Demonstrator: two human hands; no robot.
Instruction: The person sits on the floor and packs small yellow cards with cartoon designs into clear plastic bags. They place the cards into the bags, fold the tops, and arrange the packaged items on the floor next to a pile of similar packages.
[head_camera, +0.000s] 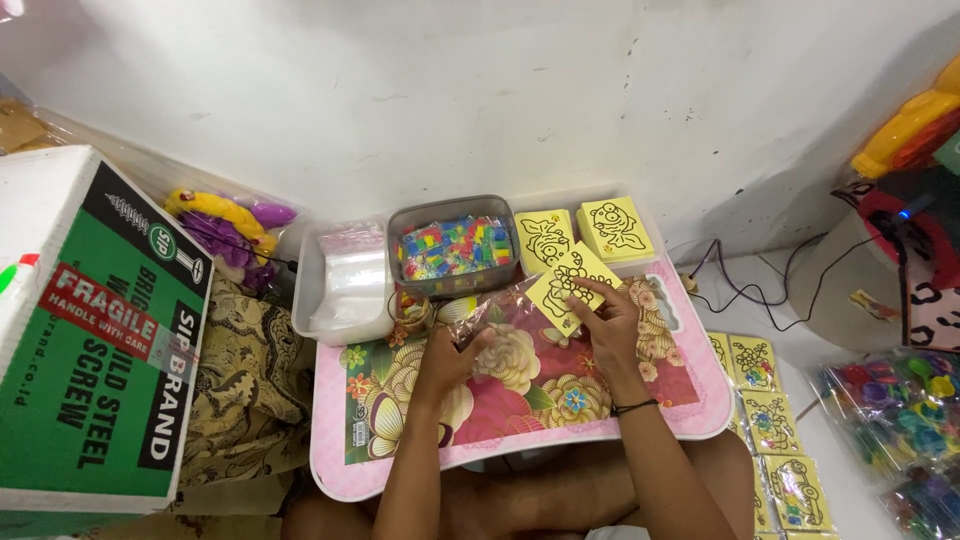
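Yellow card (567, 285) with a black line drawing sits tilted above the far edge of the pink floral surface (520, 400), pinched in the right hand (610, 330): the grip is narrow, closed on the card's lower right side with fingertips (590, 290) lying across its face. The left hand (448, 358) rests lower and nearer the middle of the surface, its grip closed on a clear plastic sleeve (500, 310) that crinkles up toward the card; whether sleeve and card touch cannot be told.

Just behind the card, 2 stacks of similar yellow cards (585, 235) stand side by side against the white wall (480, 90). Left of them is a grey tub (450, 245) filled with small multicoloured packets, and further left a white tray (345, 280) holding clear plastic bags. A black band circles the right wrist.

On the floor to the right lie more yellow cards (770, 420) in a loose column, some with coloured patches, and beyond them bags of bright coloured pieces (895, 420). To the left stands a large green and white cardboard box (95, 330), with patterned brown cloth (245, 380) beside it and purple and yellow toys (225, 225) behind. Dark cables (760, 290) trail along the floor near the wall at right.
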